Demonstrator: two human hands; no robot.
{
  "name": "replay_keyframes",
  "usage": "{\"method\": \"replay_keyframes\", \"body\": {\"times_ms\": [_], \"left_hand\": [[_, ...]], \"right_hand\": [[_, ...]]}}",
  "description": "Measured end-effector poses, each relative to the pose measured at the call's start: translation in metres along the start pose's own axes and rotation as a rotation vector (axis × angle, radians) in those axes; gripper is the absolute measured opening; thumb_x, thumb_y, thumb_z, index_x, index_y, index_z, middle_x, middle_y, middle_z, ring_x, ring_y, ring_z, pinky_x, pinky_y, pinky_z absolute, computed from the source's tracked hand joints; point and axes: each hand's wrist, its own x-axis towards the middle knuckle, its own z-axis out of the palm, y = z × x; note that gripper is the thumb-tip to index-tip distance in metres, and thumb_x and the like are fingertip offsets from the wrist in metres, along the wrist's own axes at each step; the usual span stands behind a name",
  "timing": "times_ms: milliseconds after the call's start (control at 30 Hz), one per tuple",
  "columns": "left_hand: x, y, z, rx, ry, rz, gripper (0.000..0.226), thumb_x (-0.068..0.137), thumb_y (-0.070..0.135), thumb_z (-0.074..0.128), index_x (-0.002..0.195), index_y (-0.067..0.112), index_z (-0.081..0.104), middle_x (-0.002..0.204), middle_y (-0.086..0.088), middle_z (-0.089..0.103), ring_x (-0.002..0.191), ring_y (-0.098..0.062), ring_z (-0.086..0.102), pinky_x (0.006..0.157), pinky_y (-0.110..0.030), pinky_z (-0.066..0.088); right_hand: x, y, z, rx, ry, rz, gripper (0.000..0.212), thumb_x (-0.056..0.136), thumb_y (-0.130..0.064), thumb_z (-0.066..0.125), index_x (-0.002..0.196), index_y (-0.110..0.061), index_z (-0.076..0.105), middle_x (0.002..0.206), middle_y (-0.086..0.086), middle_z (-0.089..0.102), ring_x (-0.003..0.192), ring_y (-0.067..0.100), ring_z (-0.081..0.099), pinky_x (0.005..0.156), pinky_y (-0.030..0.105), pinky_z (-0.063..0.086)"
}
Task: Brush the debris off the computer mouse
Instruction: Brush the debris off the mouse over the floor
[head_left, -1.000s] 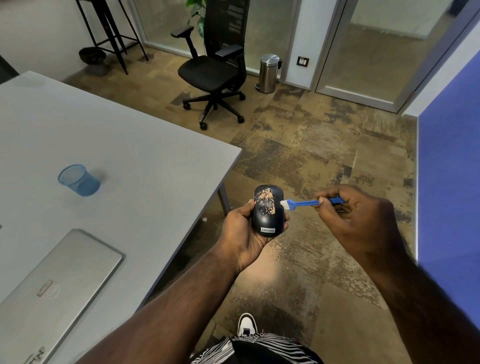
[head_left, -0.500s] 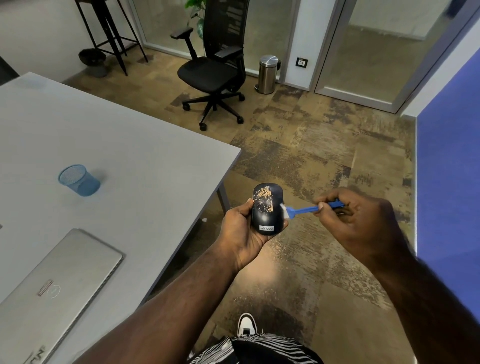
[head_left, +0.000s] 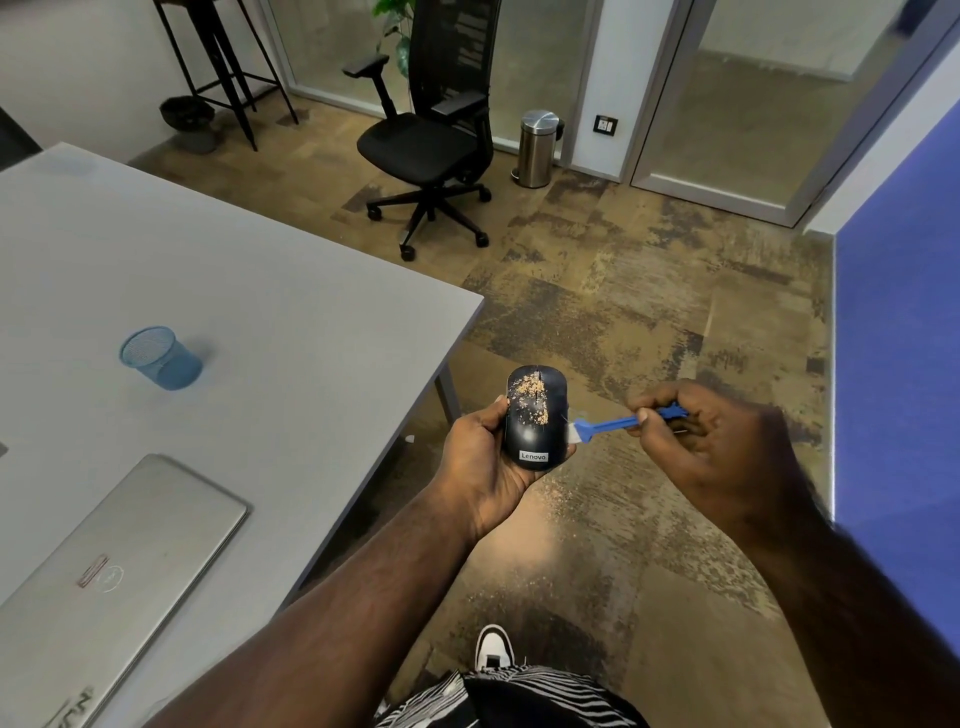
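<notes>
My left hand (head_left: 480, 467) cups a black computer mouse (head_left: 535, 421) over the carpet, just off the table's corner. Tan debris (head_left: 530, 397) lies scattered over the mouse's front half. My right hand (head_left: 696, 441) pinches the handle of a small blue brush (head_left: 610, 425). The brush's white bristles sit at the right side of the mouse, low by my left fingertips.
A grey table (head_left: 260, 291) at the left carries a blue mesh cup (head_left: 158, 358) and a shut silver laptop (head_left: 104, 577). A black office chair (head_left: 431, 140) and a steel bin (head_left: 537, 148) stand farther back. Fallen crumbs speckle the carpet (head_left: 550, 499) below my hands.
The brush has swept down along the mouse's right side, from near the debris patch to the lower edge. Part of the debris on the right half is gone. My left hand stays put.
</notes>
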Motion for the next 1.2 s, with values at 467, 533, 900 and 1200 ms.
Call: {"method": "replay_keyframes", "body": {"times_ms": [467,533,900,1200], "left_hand": [[0.0,-0.003,-0.004,0.097,0.003,0.01,0.043,0.101,0.028,0.034,0.118,-0.001,0.061,0.105,-0.025,0.069,0.088,-0.037,0.067,0.08,-0.043,0.056],[0.0,-0.003,-0.004,0.111,0.012,0.013,0.043,0.101,0.028,0.035,0.122,-0.001,0.059,0.108,-0.026,0.067,0.088,-0.037,0.067,0.079,-0.043,0.056],[-0.002,-0.008,0.0,0.147,0.02,0.007,0.04,0.099,0.025,0.036,0.113,-0.002,0.062,0.105,-0.026,0.065,0.087,-0.038,0.065,0.075,-0.041,0.057],[0.0,-0.009,0.001,0.146,0.013,0.004,0.041,0.1,0.026,0.034,0.112,-0.001,0.062,0.103,-0.026,0.067,0.087,-0.038,0.065,0.074,-0.041,0.057]], "right_hand": [[0.006,0.001,0.006,0.01,0.083,0.004,0.015,0.09,-0.017,0.066,0.104,-0.017,0.072,0.076,-0.003,0.072,0.064,0.009,0.069,0.051,0.027,0.055],[0.008,0.002,0.007,-0.012,0.084,0.024,0.016,0.091,-0.02,0.065,0.106,-0.018,0.071,0.077,-0.005,0.072,0.064,0.008,0.069,0.052,0.028,0.056],[0.02,0.0,0.007,-0.055,0.122,0.053,0.014,0.093,-0.016,0.065,0.105,-0.014,0.071,0.077,0.0,0.072,0.063,0.007,0.07,0.052,0.026,0.057],[0.023,-0.006,0.009,-0.093,0.12,0.057,0.014,0.091,-0.014,0.067,0.104,-0.012,0.073,0.074,-0.001,0.071,0.06,-0.002,0.063,0.052,0.01,0.048]]}}
